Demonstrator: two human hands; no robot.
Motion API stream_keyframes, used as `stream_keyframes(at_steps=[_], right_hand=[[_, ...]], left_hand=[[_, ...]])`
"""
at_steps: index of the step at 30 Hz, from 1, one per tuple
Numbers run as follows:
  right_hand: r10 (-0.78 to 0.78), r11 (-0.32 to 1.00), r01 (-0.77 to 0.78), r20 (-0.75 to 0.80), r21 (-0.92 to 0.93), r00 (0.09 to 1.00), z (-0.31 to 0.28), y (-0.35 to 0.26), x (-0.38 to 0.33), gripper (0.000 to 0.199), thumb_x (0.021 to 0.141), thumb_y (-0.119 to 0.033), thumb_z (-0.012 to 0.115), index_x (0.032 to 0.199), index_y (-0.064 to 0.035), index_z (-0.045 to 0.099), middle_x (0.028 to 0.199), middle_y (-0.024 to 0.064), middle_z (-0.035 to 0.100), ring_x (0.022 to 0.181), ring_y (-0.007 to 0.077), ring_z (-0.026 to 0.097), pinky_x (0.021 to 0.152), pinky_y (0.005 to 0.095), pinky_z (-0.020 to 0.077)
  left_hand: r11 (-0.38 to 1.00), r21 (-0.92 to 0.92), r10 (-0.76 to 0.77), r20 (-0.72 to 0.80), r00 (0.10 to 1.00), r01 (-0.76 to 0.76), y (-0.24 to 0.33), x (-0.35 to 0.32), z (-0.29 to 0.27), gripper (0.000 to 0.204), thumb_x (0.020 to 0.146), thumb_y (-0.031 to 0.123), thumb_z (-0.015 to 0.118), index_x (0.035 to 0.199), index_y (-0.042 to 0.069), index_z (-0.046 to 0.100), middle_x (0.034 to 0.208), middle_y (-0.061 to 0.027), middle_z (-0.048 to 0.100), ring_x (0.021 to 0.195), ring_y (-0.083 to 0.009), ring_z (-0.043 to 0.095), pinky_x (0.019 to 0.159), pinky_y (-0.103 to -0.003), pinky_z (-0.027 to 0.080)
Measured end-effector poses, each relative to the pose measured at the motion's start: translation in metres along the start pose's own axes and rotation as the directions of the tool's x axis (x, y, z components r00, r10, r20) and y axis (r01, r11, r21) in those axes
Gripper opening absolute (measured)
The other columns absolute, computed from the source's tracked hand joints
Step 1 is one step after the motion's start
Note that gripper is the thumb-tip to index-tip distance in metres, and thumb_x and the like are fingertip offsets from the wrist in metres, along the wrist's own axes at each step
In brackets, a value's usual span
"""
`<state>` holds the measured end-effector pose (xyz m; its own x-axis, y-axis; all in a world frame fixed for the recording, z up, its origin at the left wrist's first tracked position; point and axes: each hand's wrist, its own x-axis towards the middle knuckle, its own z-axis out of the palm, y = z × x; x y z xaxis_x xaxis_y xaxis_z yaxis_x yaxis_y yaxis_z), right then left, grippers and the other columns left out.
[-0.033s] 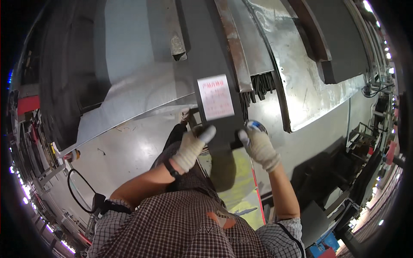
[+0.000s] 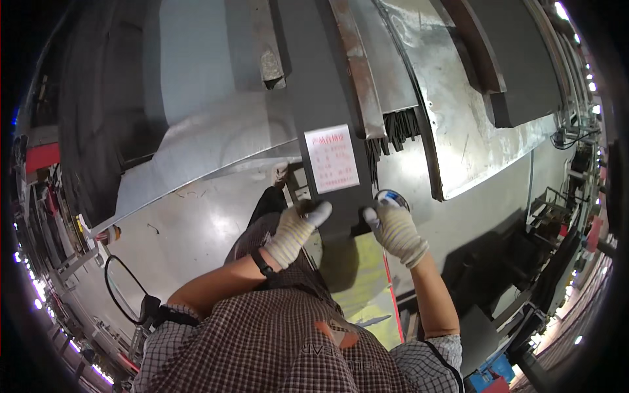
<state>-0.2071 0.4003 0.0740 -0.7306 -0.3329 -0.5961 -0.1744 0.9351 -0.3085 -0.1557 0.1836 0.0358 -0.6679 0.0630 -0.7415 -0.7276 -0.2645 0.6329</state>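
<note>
A long dark grey strip [image 2: 342,213] runs from the metal-topped bench toward my body, between two long bars. On it lies a white paper slip [image 2: 332,159] with red printing. My left hand [image 2: 295,232], in a pale knitted glove, is closed on the strip's left edge, its thumb on top. Across from it, my gloved right hand [image 2: 396,232] is closed at the right edge near the strip's end. Fingers beneath the strip are hidden. A blue-and-white round object [image 2: 392,196] shows right beside my right fingers; whether they hold it I cannot tell.
A rusty metal bar [image 2: 362,72] lies right of the strip and a shorter bar [image 2: 270,49] left of it. Thin black strips [image 2: 398,129] hang off the bench edge. Rightward is a shiny metal plate [image 2: 462,147]. A yellow-green surface [image 2: 357,268] lies below the strip's end.
The dark strip and its paper slip have shifted a little toward my body. Both hands have moved slightly nearer with it, keeping their places at its edges.
</note>
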Motion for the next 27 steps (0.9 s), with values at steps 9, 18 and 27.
stream_keyframes(at_steps=[9,18,27], right_hand=[[-0.464,0.852,0.481,-0.127,0.206,0.877,-0.046,-0.013,-0.042,0.038,0.096,-0.023,0.062,0.13,-0.0069,0.062,0.103,0.015,0.069,0.091,0.0376,0.068,0.081,0.046,0.0547],[-0.327,0.944,0.317,0.121,0.095,0.937,-0.103,-0.018,-0.031,0.033,0.08,-0.025,0.08,0.109,-0.0094,0.073,0.096,0.0084,0.072,0.084,0.0271,0.07,0.083,0.0402,0.0544],[-0.126,0.938,0.28,-0.551,0.205,0.825,-0.003,0.04,0.026,0.043,0.089,-0.009,0.073,0.129,0.0,0.063,0.134,0.0203,0.062,0.118,0.0366,0.062,0.095,0.045,0.0527]], left_hand=[[0.987,0.009,0.152,0.214,0.965,-0.158,-0.007,-0.05,-0.018,0.033,0.081,0.018,0.087,0.099,0.004,0.063,0.094,-0.002,0.067,0.087,-0.0095,0.062,0.078,-0.029,0.054],[0.987,0.0,0.152,0.339,0.928,-0.162,0.016,-0.067,-0.075,0.023,0.095,0.019,0.076,0.084,0.001,0.068,0.079,-0.0034,0.07,0.076,-0.01,0.064,0.071,-0.026,0.052],[0.853,0.398,0.304,0.143,0.942,-0.336,-0.135,0.134,-0.047,0.042,0.087,0.009,0.078,0.125,0.001,0.063,0.125,-0.0161,0.064,0.127,-0.0287,0.055,0.108,-0.042,0.046]])
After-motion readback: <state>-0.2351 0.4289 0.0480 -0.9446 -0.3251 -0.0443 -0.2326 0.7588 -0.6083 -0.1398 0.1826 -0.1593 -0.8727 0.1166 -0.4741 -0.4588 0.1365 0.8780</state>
